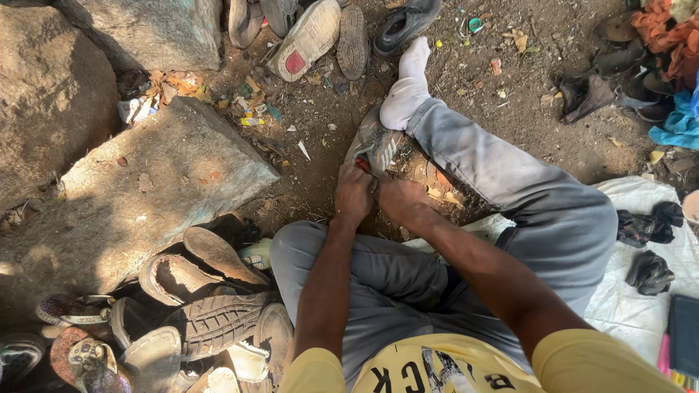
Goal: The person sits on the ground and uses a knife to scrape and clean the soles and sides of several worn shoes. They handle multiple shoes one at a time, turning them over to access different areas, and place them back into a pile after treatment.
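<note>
Down between the legs, both hands meet on a grey shoe [377, 142] lying on the dirt by the socked foot [408, 84]. Left hand [354, 195] and right hand [399, 200] have fingers closed on its near end (a red bit shows between them). Stone slab [160, 182] lies left, worn sandals [204, 306] below it, more shoes [320, 33] beyond.

Yellow short-sleeved T-shirt [437, 367] at 6 o'clock, black block print and small black-and-white graphic on chest. Sleeves end above elbows; forearms bare. Left hand [353, 195], right hand [400, 200] bare, no rings or watch visible. Grey trousers [524, 211], creased, dusty, running toward 12 o'clock. White sock [408, 84] on foot, sole soiled.
</note>
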